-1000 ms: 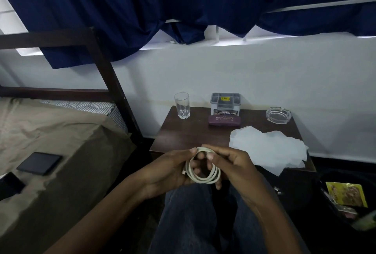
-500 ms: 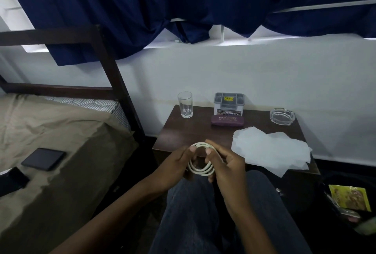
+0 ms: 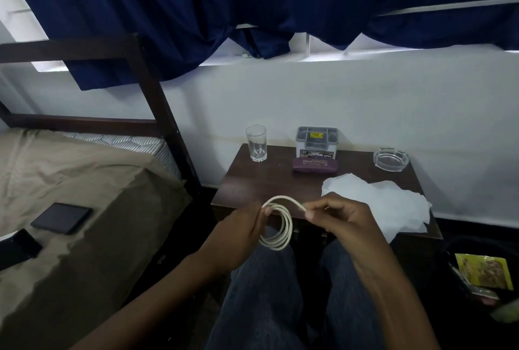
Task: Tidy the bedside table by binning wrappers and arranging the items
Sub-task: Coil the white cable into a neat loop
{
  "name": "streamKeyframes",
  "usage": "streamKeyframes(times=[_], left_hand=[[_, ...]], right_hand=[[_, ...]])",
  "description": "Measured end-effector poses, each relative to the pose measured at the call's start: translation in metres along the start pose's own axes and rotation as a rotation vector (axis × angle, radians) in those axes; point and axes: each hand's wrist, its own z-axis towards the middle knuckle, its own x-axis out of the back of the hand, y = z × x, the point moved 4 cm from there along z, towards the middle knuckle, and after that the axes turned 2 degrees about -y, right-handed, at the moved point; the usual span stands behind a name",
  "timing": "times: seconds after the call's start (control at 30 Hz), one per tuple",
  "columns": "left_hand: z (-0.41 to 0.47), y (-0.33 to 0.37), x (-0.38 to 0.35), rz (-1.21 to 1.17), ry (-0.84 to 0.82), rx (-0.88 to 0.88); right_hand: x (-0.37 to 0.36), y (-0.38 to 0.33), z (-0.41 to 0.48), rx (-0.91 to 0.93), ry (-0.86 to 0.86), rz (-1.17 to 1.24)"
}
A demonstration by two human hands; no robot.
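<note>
Loops of smooth white cord, three as we count them, form a round coil held over our denim-clad knees, just in front of the dark brown wooden bedside table. Our left hand grips the coil's left side with its fingers curled round the strands. Our right hand pinches the cord's free end between thumb and forefinger, with the other fingers loosely bent. Both forearms reach forward from the bottom of the view.

On the table's flat matt top we count five things. One clear cut-glass tumbler stands at the back left. One grey lidded plastic box sits mid-back, with one purple oblong glasses case just in front of it. One clear faceted glass ashtray is at the back right, and one crumpled heap of thin white tissue paper reaches the front right edge. Right of the table, a black bin holds a shiny yellow wrapper. Two flat dark rectangular devices lie on the creased tan bedsheet at left.
</note>
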Motion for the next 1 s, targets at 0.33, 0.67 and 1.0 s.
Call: streamKeyframes(times=[0.33,0.67,1.0], left_hand=[[-0.003,0.023,-0.005,-0.643,-0.067,0.15],[-0.001,0.028,0.001,-0.989,-0.075,0.357],[-0.001,0.029,0.001,-0.943,-0.008,0.303]], right_hand=[[-0.031,0.006,0.001,0.36,0.124,-0.521],[-0.015,0.009,0.004,0.22,0.161,-0.182],[-0.037,0.037,0.005,-0.133,-0.226,0.401]])
